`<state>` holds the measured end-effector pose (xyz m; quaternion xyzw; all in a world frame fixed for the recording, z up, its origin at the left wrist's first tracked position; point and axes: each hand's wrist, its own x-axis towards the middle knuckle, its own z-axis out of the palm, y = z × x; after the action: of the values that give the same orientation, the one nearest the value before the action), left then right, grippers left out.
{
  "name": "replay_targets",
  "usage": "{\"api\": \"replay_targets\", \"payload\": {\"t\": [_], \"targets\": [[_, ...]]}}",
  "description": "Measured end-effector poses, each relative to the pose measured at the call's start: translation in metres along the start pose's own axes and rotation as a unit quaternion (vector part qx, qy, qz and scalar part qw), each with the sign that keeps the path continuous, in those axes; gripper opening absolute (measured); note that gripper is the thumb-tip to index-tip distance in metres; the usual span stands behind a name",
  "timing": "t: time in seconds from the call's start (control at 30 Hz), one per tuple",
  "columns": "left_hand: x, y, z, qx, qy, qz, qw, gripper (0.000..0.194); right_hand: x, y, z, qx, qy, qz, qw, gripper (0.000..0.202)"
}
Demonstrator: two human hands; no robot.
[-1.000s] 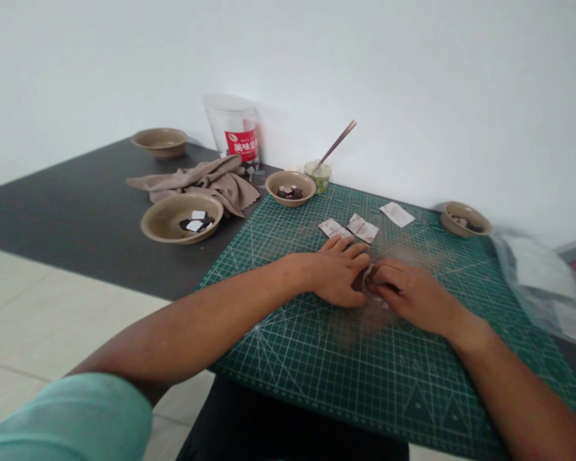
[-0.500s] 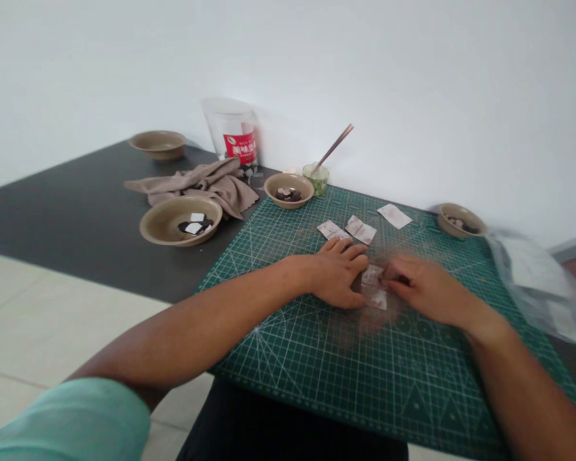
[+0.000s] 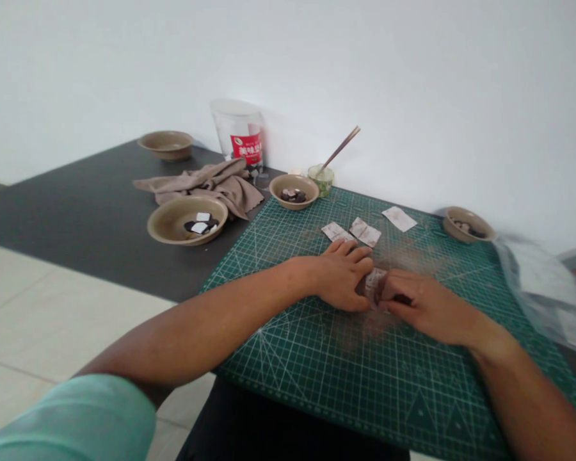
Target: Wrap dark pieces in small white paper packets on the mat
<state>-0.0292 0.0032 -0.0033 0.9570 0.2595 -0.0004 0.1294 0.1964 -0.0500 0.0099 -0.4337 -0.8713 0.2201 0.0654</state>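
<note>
My left hand (image 3: 343, 276) lies flat on the green cutting mat (image 3: 307, 358), fingers spread, its thumb and forefinger beside a white rectangular piece with brown smears (image 3: 374, 280). My right hand (image 3: 420, 301) is closed in a pinch over that piece's right side and lower part. Whatever sits between its fingertips is too small and covered to name. Reddish-brown powder is scattered on the mat around both hands. Beyond my left fingers lie two more smeared white pieces (image 3: 365, 232), and a cleaner white one (image 3: 399, 219) rests farther back.
Brown bowls holding dark and white bits stand at left (image 3: 160, 224), back (image 3: 274, 186) and right (image 3: 454, 218). Another bowl (image 3: 166, 146), a crumpled cloth (image 3: 211, 182) and a clear tub (image 3: 237, 121) are behind. A cup (image 3: 322, 182) holds a stick; a plastic bag (image 3: 537, 282) lies right.
My right hand has moved down along the smeared white piece toward me, now covering its lower part. My left hand stays in place. The view has shifted slightly.
</note>
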Motion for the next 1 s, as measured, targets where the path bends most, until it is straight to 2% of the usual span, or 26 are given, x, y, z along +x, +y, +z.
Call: {"api": "replay_targets", "payload": {"t": [0.1,0.17,0.23,0.33,0.4,0.47,0.53,0.6,0.7,0.77,0.87,0.93,1.0], "targets": [[0.0,0.0,-0.001,0.005,0.008,-0.003,1.0,0.069,0.002,0.006,0.002,-0.053,0.084,0.044,0.994,0.011],[-0.001,0.001,-0.001,0.007,0.009,-0.01,1.0,0.068,0.002,0.009,0.001,-0.096,0.103,0.071,0.987,0.012],[-0.001,0.001,-0.002,0.006,0.004,-0.011,1.0,0.066,0.0,0.008,-0.001,-0.093,0.064,0.059,0.992,0.013],[-0.001,0.001,-0.002,0.0,0.0,-0.002,1.0,0.065,0.001,0.001,0.003,-0.033,-0.001,0.002,0.999,0.012],[-0.001,0.0,-0.001,0.001,0.005,0.001,1.0,0.065,0.005,-0.001,0.007,-0.025,0.028,-0.008,0.999,0.011],[-0.001,0.0,-0.001,0.003,0.007,-0.005,1.0,0.065,0.007,0.002,0.008,-0.061,0.083,0.021,0.994,0.011],[-0.001,0.0,-0.002,0.004,0.004,-0.01,1.0,0.066,0.006,0.006,0.004,-0.099,0.101,0.057,0.988,0.011],[-0.001,0.0,-0.002,0.003,-0.003,-0.008,1.0,0.067,0.002,0.006,0.0,-0.096,0.066,0.061,0.991,0.013],[0.0,0.001,-0.004,0.0,-0.015,0.004,1.0,0.066,-0.003,0.001,0.0,-0.032,-0.002,0.008,0.999,0.014],[0.0,0.002,-0.004,0.0,-0.017,0.004,1.0,0.066,-0.001,-0.002,0.003,-0.02,0.017,-0.008,1.0,0.013],[-0.001,0.003,-0.005,0.002,-0.012,-0.008,1.0,0.066,0.003,0.001,0.003,-0.076,0.079,0.033,0.993,0.012],[-0.001,0.003,-0.005,0.002,-0.012,-0.012,1.0,0.067,0.002,0.004,0.0,-0.091,0.068,0.043,0.993,0.013],[-0.001,0.003,-0.005,0.002,-0.015,-0.008,1.0,0.067,0.0,0.003,-0.001,-0.055,0.024,0.013,0.998,0.012]]}}
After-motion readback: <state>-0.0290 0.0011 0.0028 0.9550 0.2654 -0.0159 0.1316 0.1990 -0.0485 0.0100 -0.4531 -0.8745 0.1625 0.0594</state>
